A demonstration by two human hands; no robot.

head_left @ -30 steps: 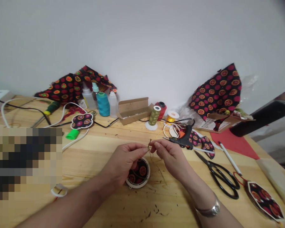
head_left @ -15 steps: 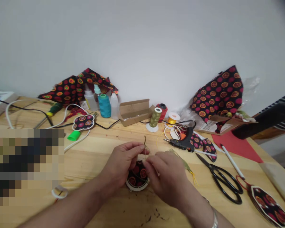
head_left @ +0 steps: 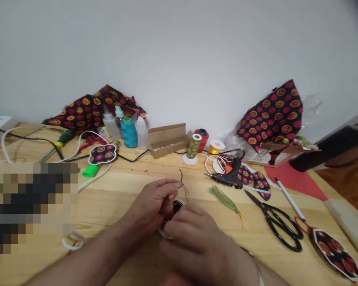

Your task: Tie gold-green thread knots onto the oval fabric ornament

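Observation:
My left hand (head_left: 155, 200) pinches a thin olive-green cord (head_left: 181, 177) between thumb and forefinger, its end sticking up and loose strands hanging to the right. Under the hands is a round, white-rimmed piece covered in dark patterned fabric (head_left: 177, 206), mostly hidden. My right hand (head_left: 197, 238) passes in front of it with curled fingers, slightly blurred; what they hold is out of sight. To the right lies a green tassel (head_left: 225, 198) with yellow ties.
Black scissors (head_left: 274, 222), a glue gun (head_left: 226, 174) and a white pen (head_left: 290, 198) lie on the right. Behind stand an olive thread spool (head_left: 193, 147), an open cardboard box (head_left: 167, 143) and a teal spool (head_left: 129, 133). A flower-shaped fabric piece (head_left: 102, 154) sits left.
My right hand has moved down and toward me, away from the left fingertips, now covering more of the round piece. The left hand still pinches the cord. The tassel shows fully.

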